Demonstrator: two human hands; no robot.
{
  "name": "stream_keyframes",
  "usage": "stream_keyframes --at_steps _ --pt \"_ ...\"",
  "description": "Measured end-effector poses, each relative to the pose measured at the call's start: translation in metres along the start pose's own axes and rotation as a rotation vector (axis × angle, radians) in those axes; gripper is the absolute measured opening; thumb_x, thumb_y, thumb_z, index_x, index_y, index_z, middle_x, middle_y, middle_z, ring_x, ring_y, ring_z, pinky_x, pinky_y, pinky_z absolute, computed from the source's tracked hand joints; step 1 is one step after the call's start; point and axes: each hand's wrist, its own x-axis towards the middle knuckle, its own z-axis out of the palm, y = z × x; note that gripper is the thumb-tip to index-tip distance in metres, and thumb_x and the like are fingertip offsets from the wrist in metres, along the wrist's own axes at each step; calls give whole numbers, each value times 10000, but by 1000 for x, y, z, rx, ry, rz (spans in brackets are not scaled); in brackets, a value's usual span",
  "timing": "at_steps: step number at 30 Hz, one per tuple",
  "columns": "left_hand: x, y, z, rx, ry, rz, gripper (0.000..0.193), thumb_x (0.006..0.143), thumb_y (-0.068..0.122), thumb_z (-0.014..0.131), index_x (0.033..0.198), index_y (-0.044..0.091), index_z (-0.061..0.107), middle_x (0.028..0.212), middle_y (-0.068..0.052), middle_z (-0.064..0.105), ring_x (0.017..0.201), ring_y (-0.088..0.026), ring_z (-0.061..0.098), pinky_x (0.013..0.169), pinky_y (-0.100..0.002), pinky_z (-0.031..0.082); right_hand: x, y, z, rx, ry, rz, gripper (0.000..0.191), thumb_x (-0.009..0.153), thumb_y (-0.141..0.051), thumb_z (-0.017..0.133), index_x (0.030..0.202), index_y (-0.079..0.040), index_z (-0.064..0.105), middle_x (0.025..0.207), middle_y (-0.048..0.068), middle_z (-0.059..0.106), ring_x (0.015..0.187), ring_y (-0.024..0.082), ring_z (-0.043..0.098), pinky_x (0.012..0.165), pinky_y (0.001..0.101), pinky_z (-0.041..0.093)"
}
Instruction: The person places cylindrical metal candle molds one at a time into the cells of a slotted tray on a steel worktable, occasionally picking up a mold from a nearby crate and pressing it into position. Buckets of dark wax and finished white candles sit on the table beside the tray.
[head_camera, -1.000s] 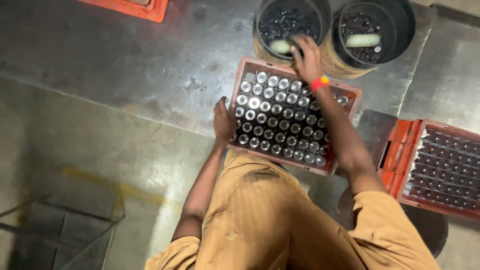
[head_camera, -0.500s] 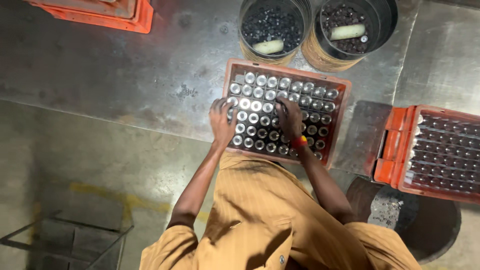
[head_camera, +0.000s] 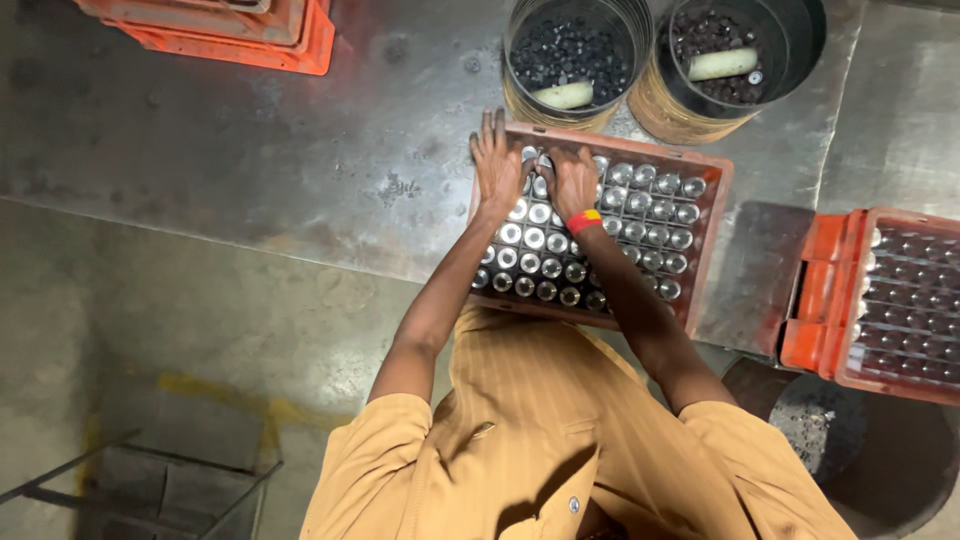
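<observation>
An orange crate (head_camera: 712, 232) lies on the grey metal table (head_camera: 250, 160) in front of the person, packed with rows of bottles (head_camera: 640, 215) showing shiny round tops. The left hand (head_camera: 497, 165) lies flat, fingers spread, over the crate's far left corner; the right hand (head_camera: 573, 180) rests just beside it on the bottle tops, fingers curled. Whether either grips a bottle cannot be told. Beyond stand two buckets (head_camera: 660, 100) of dark caps. At right lies another orange crate (head_camera: 880, 300).
</observation>
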Motion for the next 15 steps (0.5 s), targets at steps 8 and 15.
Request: stream_keyframes --at_steps 8,15 --pt "2 -24 -14 -252 59 221 396 840 324 835 1150 85 769 1519 -148 507 1492 -350 341 1198 -577 329 -7 19 -14 314 85 -50 251 885 -293 811 1027 -86 810 990 131 785 925 321 652 794 478 509" --pt "-7 -24 4 -1378 -54 -600 425 807 230 750 1195 69 686 1395 -196 601 1304 -358 535 1069 -497 465 -23 42 -8 1351 287 581 425 979 -443 593 1257 -122 609 961 107 753 803 229 709 645 396 606"
